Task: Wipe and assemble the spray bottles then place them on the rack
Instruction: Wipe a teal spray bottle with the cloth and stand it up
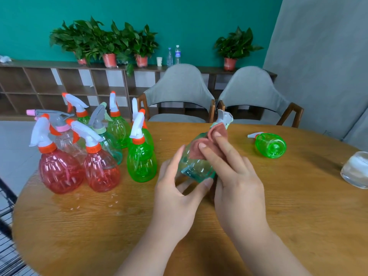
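A pale teal spray bottle (196, 166) with a grey trigger head is tilted away from me above the middle of the wooden table (278, 196). My left hand (177, 188) grips its base, thumb under and fingers on the left side. My right hand (235, 176) presses a pink cloth (201, 148) against the bottle's upper side with straight fingers. Several assembled red, green and clear spray bottles (95, 148) stand at the table's left. One green spray bottle (270, 145) lies on its side at the right.
A clear glass container (356, 169) sits at the table's right edge. Two grey chairs (179, 92) stand behind the table. A wire rack (8, 226) shows at the lower left. Behind are a brown cubby shelf (59, 84) and potted plants.
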